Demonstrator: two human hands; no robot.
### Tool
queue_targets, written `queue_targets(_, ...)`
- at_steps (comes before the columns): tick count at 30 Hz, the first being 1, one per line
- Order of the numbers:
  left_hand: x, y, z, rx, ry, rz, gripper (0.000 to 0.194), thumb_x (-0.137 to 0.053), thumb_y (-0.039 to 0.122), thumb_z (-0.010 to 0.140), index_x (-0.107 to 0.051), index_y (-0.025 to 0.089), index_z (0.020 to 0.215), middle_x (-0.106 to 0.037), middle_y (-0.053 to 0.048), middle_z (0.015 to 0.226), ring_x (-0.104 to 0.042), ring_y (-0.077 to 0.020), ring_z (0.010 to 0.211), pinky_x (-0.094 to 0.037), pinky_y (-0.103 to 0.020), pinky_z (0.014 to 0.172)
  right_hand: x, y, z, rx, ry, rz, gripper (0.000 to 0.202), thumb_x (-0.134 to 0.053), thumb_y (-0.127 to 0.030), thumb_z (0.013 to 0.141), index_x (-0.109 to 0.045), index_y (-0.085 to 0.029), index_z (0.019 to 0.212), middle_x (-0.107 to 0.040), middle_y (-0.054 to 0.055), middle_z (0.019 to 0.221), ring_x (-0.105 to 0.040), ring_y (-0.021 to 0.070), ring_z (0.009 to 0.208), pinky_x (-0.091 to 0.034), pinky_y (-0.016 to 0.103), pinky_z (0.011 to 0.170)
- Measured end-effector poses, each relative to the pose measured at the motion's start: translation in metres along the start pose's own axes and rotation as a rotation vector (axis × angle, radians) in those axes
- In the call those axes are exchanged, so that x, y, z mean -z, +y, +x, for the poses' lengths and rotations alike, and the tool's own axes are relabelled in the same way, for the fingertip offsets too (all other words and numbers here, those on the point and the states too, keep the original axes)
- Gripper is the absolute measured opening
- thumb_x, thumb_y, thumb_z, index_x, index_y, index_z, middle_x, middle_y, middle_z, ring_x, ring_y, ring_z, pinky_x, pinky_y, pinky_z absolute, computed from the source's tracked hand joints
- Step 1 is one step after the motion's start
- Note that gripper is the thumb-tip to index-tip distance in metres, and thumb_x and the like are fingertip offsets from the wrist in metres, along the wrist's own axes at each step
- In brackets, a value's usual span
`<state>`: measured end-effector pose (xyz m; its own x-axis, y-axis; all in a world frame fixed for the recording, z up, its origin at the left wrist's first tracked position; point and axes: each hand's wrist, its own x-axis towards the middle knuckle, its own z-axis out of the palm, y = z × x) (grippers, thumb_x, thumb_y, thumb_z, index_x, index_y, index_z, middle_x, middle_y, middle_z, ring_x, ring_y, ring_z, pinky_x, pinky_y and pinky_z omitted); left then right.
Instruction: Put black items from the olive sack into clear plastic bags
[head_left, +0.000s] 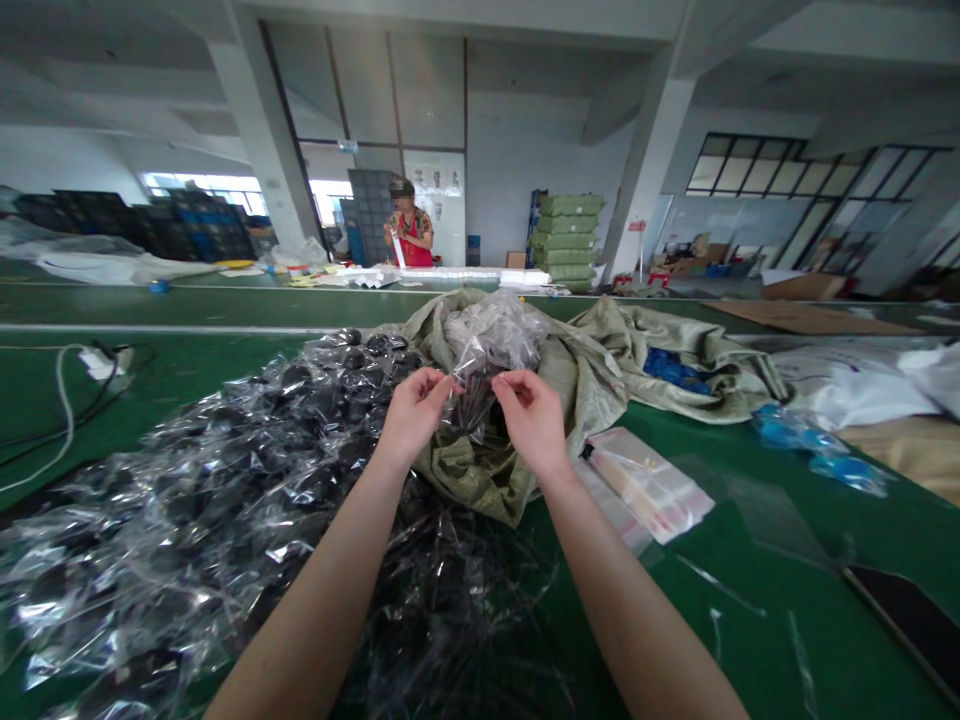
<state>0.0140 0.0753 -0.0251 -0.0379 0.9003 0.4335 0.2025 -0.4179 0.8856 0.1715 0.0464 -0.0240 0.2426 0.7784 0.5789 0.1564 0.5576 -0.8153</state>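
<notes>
Thumbs against forefingers, left hand (417,402) and right hand (534,408) pinch a clear glossy plastic bag (472,390) above a crumpled olive woven sack (484,478).

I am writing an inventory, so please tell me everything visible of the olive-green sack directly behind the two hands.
The olive-green sack lies on the green table, mouth open, its edges loosely crumpled and folded. It looks like woven plastic with a slight sheen. Crumpled clear plastic sits in the opening. The pile of clear-wrapped black items reaches its left side. The left hand and right hand are in front; whether they touch it is unclear.
</notes>
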Motion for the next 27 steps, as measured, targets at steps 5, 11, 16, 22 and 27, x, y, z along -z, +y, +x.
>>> queue_targets(5,0.004,0.004,0.000,-0.028,-0.036,0.068,0.021,-0.060,0.035,0.080,-0.065,0.016,0.074,-0.064,-0.001,0.067,-0.056,-0.0130,0.064,-0.043,-0.023,0.062,0.002,-0.007,0.000,-0.033,0.040,0.077,0.013,-0.061,-0.034,0.080,-0.062,-0.021,0.078,-0.071,0.004,0.082,-0.068,0.0191,0.077,-0.057,0.033,0.074)
queue_targets(11,0.002,0.009,-0.002,-0.108,-0.017,0.001,0.019,-0.067,0.036,0.074,-0.065,0.017,0.076,-0.068,-0.001,0.075,-0.061,-0.0141,0.072,-0.047,-0.024,0.068,0.003,-0.014,-0.003,-0.021,-0.002,0.005,0.013,-0.061,-0.034,0.082,-0.062,-0.022,0.078,-0.072,0.005,0.080,-0.068,0.0196,0.075,-0.056,0.033,0.072)
queue_targets(16,0.008,0.005,0.001,-0.100,-0.026,-0.027,0.024,-0.065,0.040,0.077,-0.070,0.017,0.074,-0.069,-0.002,0.072,-0.060,-0.0138,0.067,-0.046,-0.024,0.065,0.008,-0.011,0.001,-0.025,0.042,-0.030,0.014,-0.061,-0.034,0.081,-0.063,-0.021,0.076,-0.070,0.004,0.078,-0.066,0.0189,0.072,-0.055,0.033,0.071)
queue_targets(22,0.012,0.012,-0.004,0.100,-0.186,-0.386,0.028,-0.070,0.045,0.074,-0.063,0.018,0.073,-0.028,0.010,0.041,-0.020,-0.0052,0.036,-0.012,-0.021,0.039,0.008,-0.004,0.006,-0.129,0.064,0.271,0.012,-0.063,-0.031,0.077,-0.061,-0.021,0.071,-0.069,0.001,0.073,-0.065,0.0167,0.072,-0.054,0.033,0.076)
queue_targets(27,0.014,0.020,-0.007,0.103,-0.234,-0.488,0.025,-0.069,0.041,0.076,-0.064,0.017,0.073,-0.030,0.009,0.041,-0.018,-0.0046,0.036,-0.009,-0.022,0.040,0.000,-0.005,0.004,-0.220,0.051,0.347,0.013,-0.061,-0.033,0.076,-0.058,-0.021,0.072,-0.068,0.001,0.071,-0.065,0.0164,0.070,-0.054,0.032,0.073)
